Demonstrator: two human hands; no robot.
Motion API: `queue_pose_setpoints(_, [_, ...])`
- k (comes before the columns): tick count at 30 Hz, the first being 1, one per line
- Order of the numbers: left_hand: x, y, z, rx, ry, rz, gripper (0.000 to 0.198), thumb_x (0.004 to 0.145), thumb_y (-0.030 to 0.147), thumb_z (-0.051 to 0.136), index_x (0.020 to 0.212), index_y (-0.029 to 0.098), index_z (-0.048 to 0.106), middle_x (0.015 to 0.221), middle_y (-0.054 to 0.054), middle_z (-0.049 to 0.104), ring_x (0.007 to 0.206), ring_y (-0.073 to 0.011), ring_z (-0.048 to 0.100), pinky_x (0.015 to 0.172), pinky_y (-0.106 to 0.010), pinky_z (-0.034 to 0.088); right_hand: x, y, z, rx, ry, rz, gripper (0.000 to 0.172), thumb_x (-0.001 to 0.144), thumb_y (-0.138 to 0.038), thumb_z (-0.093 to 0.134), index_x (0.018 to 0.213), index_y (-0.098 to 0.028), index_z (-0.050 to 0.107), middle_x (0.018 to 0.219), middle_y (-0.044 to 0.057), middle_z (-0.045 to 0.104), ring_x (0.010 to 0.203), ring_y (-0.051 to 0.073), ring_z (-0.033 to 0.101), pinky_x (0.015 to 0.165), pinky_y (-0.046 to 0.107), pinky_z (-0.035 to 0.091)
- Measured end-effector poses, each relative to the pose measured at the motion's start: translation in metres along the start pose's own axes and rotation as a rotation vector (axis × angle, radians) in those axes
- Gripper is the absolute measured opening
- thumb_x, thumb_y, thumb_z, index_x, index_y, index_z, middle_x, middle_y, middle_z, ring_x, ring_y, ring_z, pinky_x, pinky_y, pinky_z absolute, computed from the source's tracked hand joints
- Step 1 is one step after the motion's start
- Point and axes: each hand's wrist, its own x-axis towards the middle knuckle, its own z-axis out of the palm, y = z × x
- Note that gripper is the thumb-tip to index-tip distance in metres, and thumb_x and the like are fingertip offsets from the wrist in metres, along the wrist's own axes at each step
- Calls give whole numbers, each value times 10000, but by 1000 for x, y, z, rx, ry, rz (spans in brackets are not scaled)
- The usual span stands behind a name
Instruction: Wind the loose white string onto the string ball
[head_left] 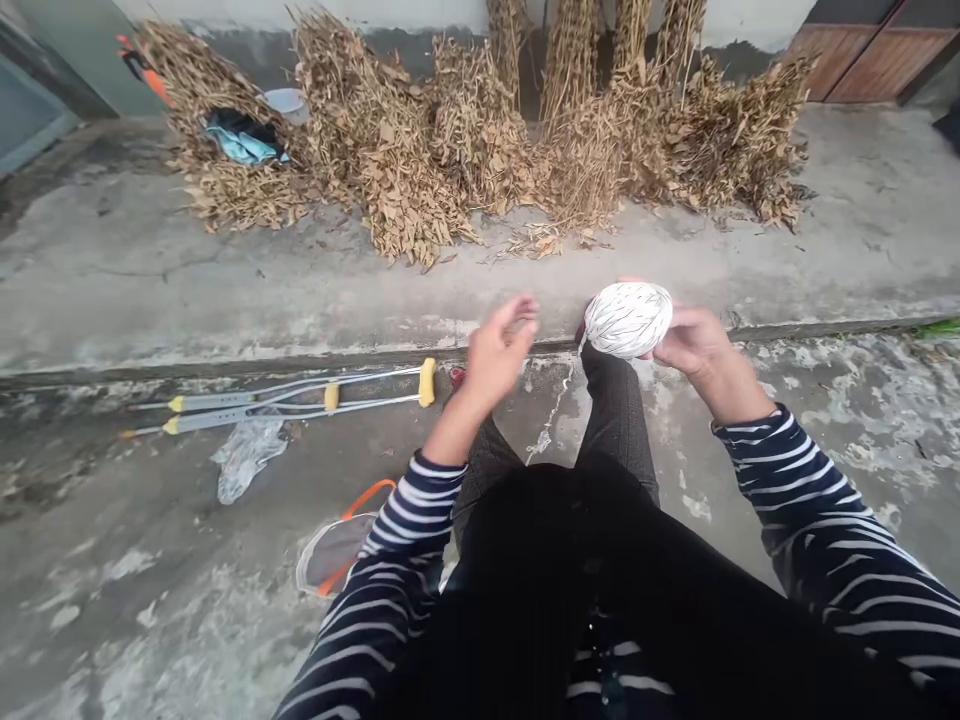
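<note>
My right hand (694, 340) is closed around a white ball of string (628, 318), held in front of me above my knees. A loose strand (553, 410) hangs from the ball down toward my lap. My left hand (499, 350) is raised a short way left of the ball, its fingers curled and blurred by motion; whether it pinches the strand is unclear. Both arms wear dark sleeves with white stripes. I sit on the concrete ground with my legs in dark trousers stretched forward.
A metal crutch (300, 400) with yellow pads lies on the ground to my left, a crumpled plastic sheet (244, 455) beside it. An orange-rimmed bag (337, 550) lies by my left elbow. Bundles of dry brown plants (465, 140) lean against the far wall.
</note>
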Motion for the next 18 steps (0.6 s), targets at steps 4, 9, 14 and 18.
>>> queue_pose_setpoints(4, [9, -31, 45, -112, -135, -85, 479, 857, 379, 816, 1292, 191, 739, 1322, -122, 765, 1279, -277, 690, 1153, -416, 499, 6, 0, 11, -22, -5, 31, 717, 636, -194, 703, 1340, -172, 572, 1270, 112, 723, 615, 129, 669, 439, 243, 575])
queue_pose_setpoints(9, [13, -52, 73, -174, -176, -172, 355, 931, 478, 680, 826, 148, 760, 840, -56, 775, 868, -193, 702, 914, -302, 535, 4, 0, 14, -25, 35, 39, 695, 620, -194, 715, 1302, -184, 583, 1258, 106, 721, 654, 137, 668, 443, 243, 583])
queue_pose_setpoints(14, [3, -79, 41, 80, -247, -268, 342, 955, 382, 604, 732, 154, 728, 742, -19, 713, 681, -131, 558, 724, -233, 442, -5, -15, 2, -77, 86, 13, 652, 612, -159, 702, 1253, -225, 610, 1232, 62, 705, 735, 168, 695, 517, 310, 651])
queue_pose_setpoints(18, [-3, -109, 14, 202, -301, -349, 301, 943, 307, 578, 749, 150, 747, 742, -21, 719, 652, -124, 536, 693, -228, 416, -7, -24, -3, -106, 234, 17, 615, 553, -115, 742, 1149, -227, 640, 1059, 16, 714, 757, 208, 714, 534, 360, 676])
